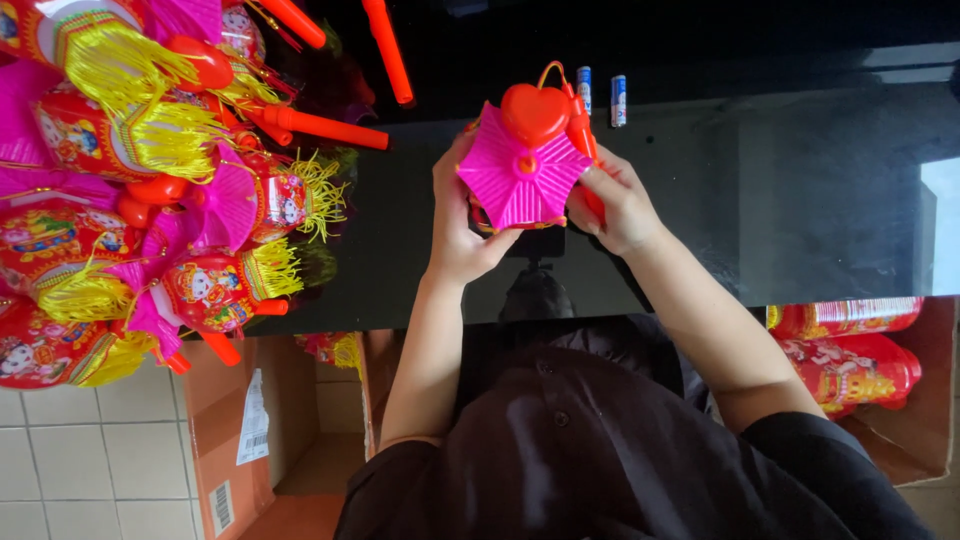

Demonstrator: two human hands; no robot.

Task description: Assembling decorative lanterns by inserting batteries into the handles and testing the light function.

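Above the black table (800, 200), both hands (left (462, 230), right (618, 208)) pinch a pink lantern (522, 170) between their fingers.

Black table (800, 180): two batteries (601, 98), lantern pile (150, 180).

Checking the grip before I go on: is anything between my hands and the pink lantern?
Nothing visible: the left hand and right hand both grip the pink lantern directly. Two batteries lie beyond it on the black table.

A heap of red-and-pink lanterns (150, 180) with yellow fringe crowds the black bench (800, 180); 2 small batteries (601, 98) stand nearby, and cardboard boxes (240, 430) sit on the tiled floor (90, 450).
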